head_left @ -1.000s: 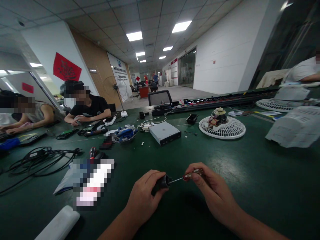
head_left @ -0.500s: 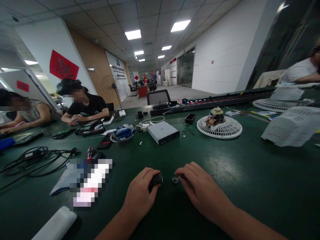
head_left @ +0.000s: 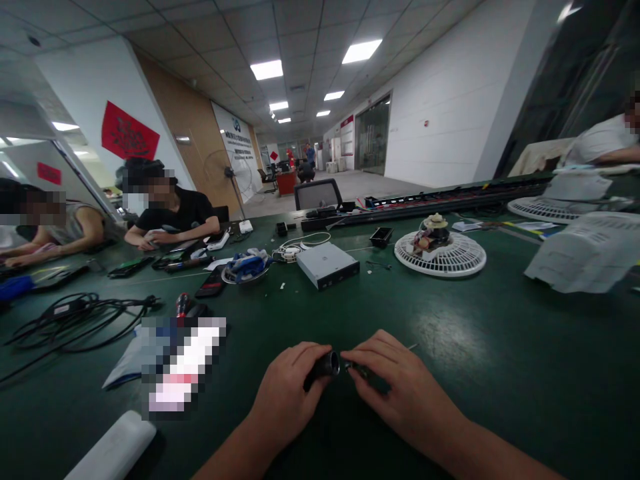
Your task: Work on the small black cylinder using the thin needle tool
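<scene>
- Green tbl [head_left: 500, 400] under it all.
- White fan grille [head_left: 467, 257], motor [head_left: 434, 237] on top, far side, rt of ctr.
- Grey disc drive [head_left: 327, 261], lft of grille, apart.
- L hand [head_left: 284, 385]: closed round blk tube [head_left: 328, 364], open end twd R hand [head_left: 400, 383].
- R hand: pinching sm metal pc [head_left: 348, 366] just beside tube mouth; thin metal shaft [head_left: 413, 347] pokes out behind knuckles.
</scene>
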{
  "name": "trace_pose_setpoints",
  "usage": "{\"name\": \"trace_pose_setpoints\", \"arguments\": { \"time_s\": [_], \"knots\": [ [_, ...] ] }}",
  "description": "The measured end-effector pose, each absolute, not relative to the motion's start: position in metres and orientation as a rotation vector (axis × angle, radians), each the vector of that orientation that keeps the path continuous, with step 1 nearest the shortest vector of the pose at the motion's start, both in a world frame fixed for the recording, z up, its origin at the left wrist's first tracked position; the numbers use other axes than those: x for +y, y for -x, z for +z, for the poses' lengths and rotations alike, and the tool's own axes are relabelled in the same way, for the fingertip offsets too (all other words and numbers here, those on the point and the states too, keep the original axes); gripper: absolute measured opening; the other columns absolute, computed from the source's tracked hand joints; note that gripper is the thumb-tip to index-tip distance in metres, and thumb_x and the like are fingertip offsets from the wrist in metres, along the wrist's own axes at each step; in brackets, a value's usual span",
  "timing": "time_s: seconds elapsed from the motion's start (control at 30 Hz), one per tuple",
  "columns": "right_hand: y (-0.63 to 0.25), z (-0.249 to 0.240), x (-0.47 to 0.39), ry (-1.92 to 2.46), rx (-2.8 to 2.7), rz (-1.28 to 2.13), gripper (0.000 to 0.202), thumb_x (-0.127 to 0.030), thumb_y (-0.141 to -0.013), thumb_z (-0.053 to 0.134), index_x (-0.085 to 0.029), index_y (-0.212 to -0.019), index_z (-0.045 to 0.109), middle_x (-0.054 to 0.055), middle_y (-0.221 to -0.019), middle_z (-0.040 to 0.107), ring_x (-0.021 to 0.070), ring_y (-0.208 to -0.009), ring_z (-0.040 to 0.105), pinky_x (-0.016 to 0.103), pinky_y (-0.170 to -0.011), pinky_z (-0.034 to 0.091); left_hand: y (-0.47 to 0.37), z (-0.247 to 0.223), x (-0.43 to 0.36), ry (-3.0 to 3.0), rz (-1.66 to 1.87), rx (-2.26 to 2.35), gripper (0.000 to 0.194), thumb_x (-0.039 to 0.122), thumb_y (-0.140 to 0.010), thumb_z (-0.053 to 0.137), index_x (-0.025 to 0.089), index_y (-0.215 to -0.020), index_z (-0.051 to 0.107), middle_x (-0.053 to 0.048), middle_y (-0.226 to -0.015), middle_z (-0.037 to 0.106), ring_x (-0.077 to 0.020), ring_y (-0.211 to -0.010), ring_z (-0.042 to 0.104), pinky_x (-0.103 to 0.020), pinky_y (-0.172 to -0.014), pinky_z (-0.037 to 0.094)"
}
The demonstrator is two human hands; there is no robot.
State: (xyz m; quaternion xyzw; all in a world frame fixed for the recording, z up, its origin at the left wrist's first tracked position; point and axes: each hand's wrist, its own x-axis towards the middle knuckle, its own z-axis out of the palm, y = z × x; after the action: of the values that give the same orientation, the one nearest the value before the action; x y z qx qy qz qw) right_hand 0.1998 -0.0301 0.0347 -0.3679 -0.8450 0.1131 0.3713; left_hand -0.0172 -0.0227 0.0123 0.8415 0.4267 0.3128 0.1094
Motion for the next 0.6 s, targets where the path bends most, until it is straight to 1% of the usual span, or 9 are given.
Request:
{"name": "trace_pose_setpoints", "arguments": {
  "time_s": [0.07,0.2,0.37,0.43,0.53,0.6],
  "knots": [
    [-0.1994,0.0328,-0.0304,0.911,-2.151,0.307,0.024,-0.011,-0.088,0.060,-0.020,-0.107,0.069,0.006,-0.090,0.073,0.0212,-0.081,0.062,0.036,-0.071,0.053,0.0164,0.0129,-0.0239,-2.528,0.953,1.189,0.035,0.013,-0.086,0.067,0.022,-0.119,0.060,-0.007,-0.111,0.071,-0.0239,-0.099,0.068,-0.040,-0.087,0.056],
    [-0.1992,0.0298,-0.0288,0.880,-2.114,0.333,0.020,-0.009,-0.088,0.058,-0.021,-0.099,0.070,0.004,-0.081,0.073,0.0191,-0.074,0.062,0.032,-0.066,0.053,0.0150,0.0158,-0.0257,-2.593,0.993,1.121,0.029,0.021,-0.090,0.065,0.021,-0.118,0.060,-0.008,-0.108,0.073,-0.0237,-0.096,0.070,-0.039,-0.084,0.058],
    [-0.1986,0.0286,-0.0291,0.866,-2.130,0.268,0.027,-0.006,-0.089,0.054,-0.023,-0.096,0.072,0.005,-0.091,0.070,0.0197,-0.081,0.061,0.033,-0.067,0.052,0.0137,0.0174,-0.0268,-2.631,1.023,1.051,0.028,0.027,-0.092,0.065,0.020,-0.119,0.060,-0.008,-0.105,0.074,-0.0226,-0.092,0.071,-0.037,-0.081,0.058],
    [-0.1985,0.0278,-0.0293,0.897,-2.096,0.231,0.025,-0.008,-0.088,0.056,-0.025,-0.093,0.073,0.005,-0.089,0.067,0.0194,-0.079,0.060,0.033,-0.065,0.051,0.0137,0.0170,-0.0266,-2.652,1.020,1.017,0.028,0.026,-0.094,0.062,0.020,-0.122,0.059,-0.009,-0.107,0.074,-0.0224,-0.093,0.071,-0.037,-0.082,0.058],
    [-0.1994,0.0285,-0.0291,0.953,-2.044,0.225,0.011,-0.013,-0.084,0.067,-0.023,-0.081,0.070,0.003,-0.081,0.065,0.0195,-0.076,0.059,0.033,-0.066,0.050,0.0144,0.0159,-0.0257,-2.704,0.959,0.937,0.028,0.020,-0.096,0.059,0.020,-0.124,0.058,-0.009,-0.112,0.073,-0.0223,-0.096,0.070,-0.037,-0.082,0.057],
    [-0.2009,0.0304,-0.0286,1.006,-2.031,0.258,0.012,-0.014,-0.079,0.075,-0.022,-0.075,0.066,0.001,-0.076,0.065,0.0197,-0.074,0.058,0.034,-0.067,0.049,0.0151,0.0154,-0.0254,-2.733,0.929,0.889,0.028,0.017,-0.096,0.057,0.020,-0.124,0.058,-0.009,-0.115,0.072,-0.0220,-0.097,0.069,-0.037,-0.083,0.056]
  ]
}}
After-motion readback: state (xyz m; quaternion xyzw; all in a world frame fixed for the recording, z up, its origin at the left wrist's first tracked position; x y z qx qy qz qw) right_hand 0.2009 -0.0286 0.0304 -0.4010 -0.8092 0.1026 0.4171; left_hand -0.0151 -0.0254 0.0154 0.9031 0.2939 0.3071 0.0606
